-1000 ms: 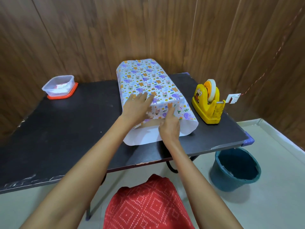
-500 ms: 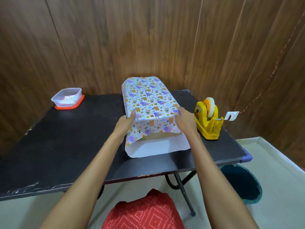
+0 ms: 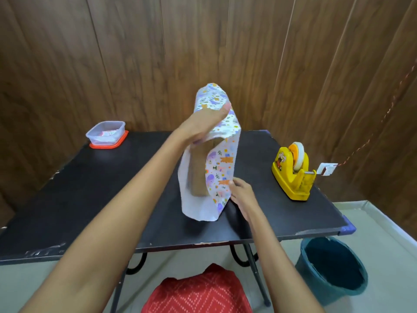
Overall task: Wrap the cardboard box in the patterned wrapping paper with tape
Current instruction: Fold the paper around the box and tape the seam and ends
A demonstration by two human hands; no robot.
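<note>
head view: the cardboard box point(image 3: 199, 170) stood on end near the middle of the black table point(image 3: 90, 199), tipped up inside a loose sleeve of wrapping paper point(image 3: 222, 168). its brown face showed through the open near end. the left hand point(image 3: 204, 125) gripped the top of the parcel, thumb laid along the paper and fingers curled over the far side. the right hand point(image 3: 242, 195) sat at the sleeve's lower right edge, fingers bent and seemingly pinching it, though the thumb was hidden.

the main risk looked to be the box sliding out of the bottom, since the sleeve hung slack below it and no tape was visible on that end. a grip on paper alone could also tear or crease it, or let the seam spring open. the tape dispenser point(image 3: 293, 172) stood well apart to the right, so reaching it would free one hand and leave the parcel poorly held.
</note>
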